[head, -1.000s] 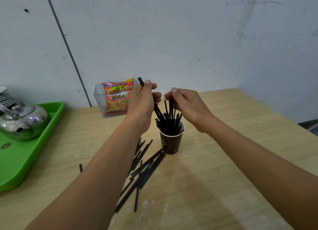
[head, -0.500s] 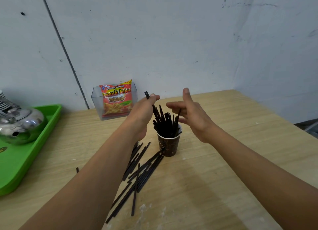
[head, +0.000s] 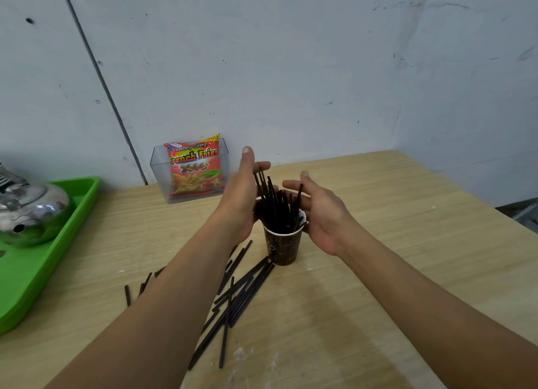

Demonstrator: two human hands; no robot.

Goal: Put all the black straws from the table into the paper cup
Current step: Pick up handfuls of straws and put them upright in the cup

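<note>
A dark brown paper cup (head: 283, 246) stands mid-table with several black straws (head: 275, 205) upright in it. My left hand (head: 243, 196) is at the cup's left side, fingers straight, palm against the leaning straws. My right hand (head: 321, 211) is at the cup's right side, fingers extended toward the straw tops. Neither hand grips anything. Several more black straws (head: 235, 298) lie in a loose pile on the wooden table in front of the cup, partly hidden under my left forearm. A few short straw pieces (head: 127, 295) lie further left.
A clear plastic box with a red French Fries snack bag (head: 193, 167) stands against the wall behind the cup. A green tray (head: 72, 214) holding a metal kettle (head: 30, 211) sits at the left edge. The table's right edge (head: 512, 220) is near the wall corner.
My left hand has let go of the straw it pinched, and it now stands in the cup. Both hands have opened and closed in around the cup's straws.
</note>
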